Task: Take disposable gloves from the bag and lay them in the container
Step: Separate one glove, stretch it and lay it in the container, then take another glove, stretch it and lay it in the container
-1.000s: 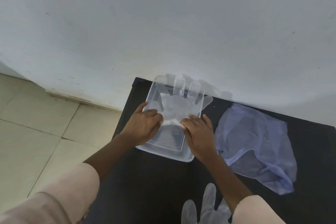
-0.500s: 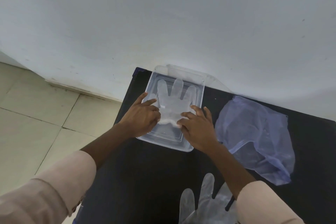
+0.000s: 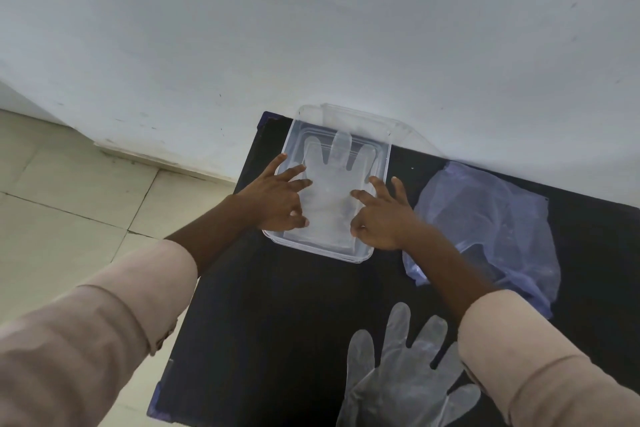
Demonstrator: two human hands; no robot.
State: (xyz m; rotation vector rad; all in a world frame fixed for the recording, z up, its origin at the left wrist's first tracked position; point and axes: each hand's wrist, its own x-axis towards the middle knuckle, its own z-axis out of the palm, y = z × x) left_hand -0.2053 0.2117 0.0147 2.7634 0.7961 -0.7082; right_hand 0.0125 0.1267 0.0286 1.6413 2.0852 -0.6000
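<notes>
A clear plastic container (image 3: 387,163) sits at the far left corner of the black table (image 3: 277,322). A transparent glove (image 3: 332,184) lies flat inside it, fingers pointing to the wall. My left hand (image 3: 277,199) rests on the container's left side with fingers spread on the glove's edge. My right hand (image 3: 382,215) rests on the right side, fingers spread likewise. Neither hand grips anything. A bluish plastic bag (image 3: 495,229) lies crumpled to the right. Another transparent glove (image 3: 401,371) lies flat near the table's front edge.
A white wall (image 3: 311,28) stands right behind the table. Something clear (image 3: 412,135) leans between the container and the wall. Tiled floor (image 3: 69,201) lies beyond the table's left edge.
The glove went from hanging over the container's far rim to lying flat inside. Both hands let go of its cuff and spread their fingers beside it.
</notes>
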